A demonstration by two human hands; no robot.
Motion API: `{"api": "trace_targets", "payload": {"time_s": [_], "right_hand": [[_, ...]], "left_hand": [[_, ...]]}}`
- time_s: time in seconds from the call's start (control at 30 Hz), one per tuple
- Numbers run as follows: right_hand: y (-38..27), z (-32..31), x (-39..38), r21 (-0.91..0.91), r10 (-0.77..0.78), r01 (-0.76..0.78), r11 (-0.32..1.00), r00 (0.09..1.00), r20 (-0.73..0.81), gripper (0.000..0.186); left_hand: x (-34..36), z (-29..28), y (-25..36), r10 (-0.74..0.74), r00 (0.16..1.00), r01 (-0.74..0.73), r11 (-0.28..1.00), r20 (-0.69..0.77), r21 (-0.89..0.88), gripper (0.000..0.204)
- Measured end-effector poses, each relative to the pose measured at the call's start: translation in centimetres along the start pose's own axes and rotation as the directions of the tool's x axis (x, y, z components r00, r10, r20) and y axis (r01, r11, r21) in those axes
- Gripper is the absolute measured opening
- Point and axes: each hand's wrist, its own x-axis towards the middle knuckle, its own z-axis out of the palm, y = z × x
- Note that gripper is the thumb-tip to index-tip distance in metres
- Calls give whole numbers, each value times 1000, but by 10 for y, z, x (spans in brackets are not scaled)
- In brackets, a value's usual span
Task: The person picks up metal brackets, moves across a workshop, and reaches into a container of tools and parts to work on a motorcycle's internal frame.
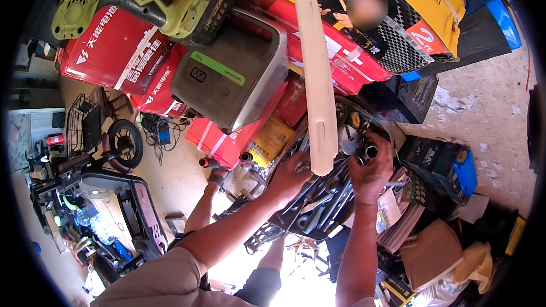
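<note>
My right hand [372, 175] is closed around a metal socket [371, 152], its hollow round end facing up between thumb and fingers. Below and between my hands lies a dark tool tray [335, 228] heaped with metal wrenches [311, 213] and other hand tools. My left hand [287, 179] rests at the tray's left side, fingers curled in among the tools. A pale pole [318, 79] hangs down in front and covers its fingertips, so whatever they grip is hidden. Small parts lie at the tray's far end, beside my right hand.
Red cartons [114, 51] and a grey battery case [227, 74] are stacked ahead, with a green cordless power tool [170, 14] on top. A yellow package [429, 0] stands at far right. Boxes and cardboard [432, 250] crowd the right. An electric scooter [128, 193] stands left.
</note>
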Motion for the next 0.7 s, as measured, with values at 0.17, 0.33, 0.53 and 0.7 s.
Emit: {"api": "trace_targets", "payload": {"time_s": [0.17,0.33,0.53,0.7], "right_hand": [[1,1,0,-23,-44,44,999,999,-4,57],[5,2,-1,-4,-56,56,998,998,-25,57],[-1,0,0,-18,-14,15,1000,1000,4,55],[1,2,1,21,-37,38,999,999,-16,54]], "left_hand": [[29,19,34,352,931,-362,861,95,358,28],[31,29,40,442,892,-315,468,90,826,43],[23,20,8,191,974,-121,-6,120,993,50],[29,29,14,55,998,-36,40,34,999,51]]}}
